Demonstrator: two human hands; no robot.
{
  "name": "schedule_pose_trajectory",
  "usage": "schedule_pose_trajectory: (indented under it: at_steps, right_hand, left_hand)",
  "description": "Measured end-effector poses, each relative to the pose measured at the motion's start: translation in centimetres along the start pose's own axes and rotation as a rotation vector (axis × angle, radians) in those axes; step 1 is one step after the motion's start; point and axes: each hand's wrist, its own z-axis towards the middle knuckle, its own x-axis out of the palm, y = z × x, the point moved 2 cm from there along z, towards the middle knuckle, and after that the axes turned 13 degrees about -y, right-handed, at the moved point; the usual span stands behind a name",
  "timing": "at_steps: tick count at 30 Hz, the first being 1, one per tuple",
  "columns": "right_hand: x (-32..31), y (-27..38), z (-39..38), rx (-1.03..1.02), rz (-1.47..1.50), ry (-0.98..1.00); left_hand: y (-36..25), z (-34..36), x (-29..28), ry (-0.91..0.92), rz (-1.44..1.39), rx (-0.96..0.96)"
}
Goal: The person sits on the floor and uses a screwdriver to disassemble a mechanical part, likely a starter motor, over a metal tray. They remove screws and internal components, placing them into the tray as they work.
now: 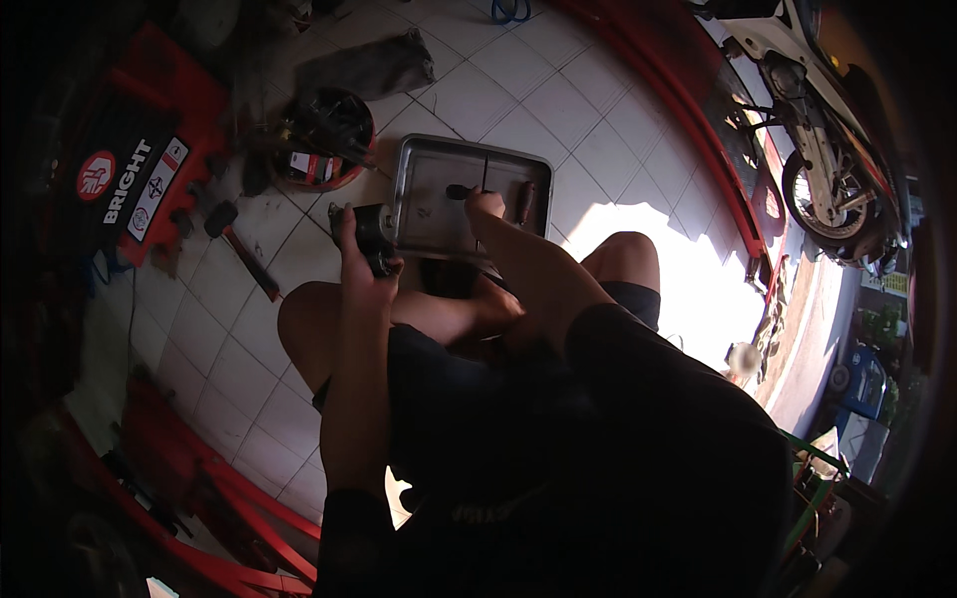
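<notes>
My left hand [367, 277] is wrapped round a dark cylindrical metal part [372, 227], held just off the left side of a shallow metal tray [424, 147]. Over the tray, the fingers of my right hand [485, 205] are closed. A thin dark rod [485, 171] sticks up from them, and a black rounded piece [458, 191] shows at their left; which of these they grip is hard to make out. To the right in the tray lies a brown-handled tool [526, 202].
A hammer [236, 242] lies on the tiled floor at left. Beyond it stand a red-rimmed tub [367, 130] of dark parts and a red box [164, 149]. A grey cloth [369, 68] lies farther off. A motorcycle [817, 149] stands far right, past a red metal beam [688, 130].
</notes>
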Motion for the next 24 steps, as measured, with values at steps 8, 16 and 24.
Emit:
schedule_pose_trajectory:
  at_steps: [8,16,24]
  right_hand:
    - [3.8,3.1,-1.4,-0.165,-0.007,0.128]
    - [9.2,-1.4,1.1,0.056,-0.028,0.298]
    - [15.5,-12.4,13.2,-0.250,0.191,0.519]
  left_hand:
    - [0.7,1.3,0.2,-0.030,0.131,0.000]
    - [1.0,1.9,0.3,-0.052,0.162,0.028]
    - [2.5,1.6,2.9,0.099,0.236,-0.010]
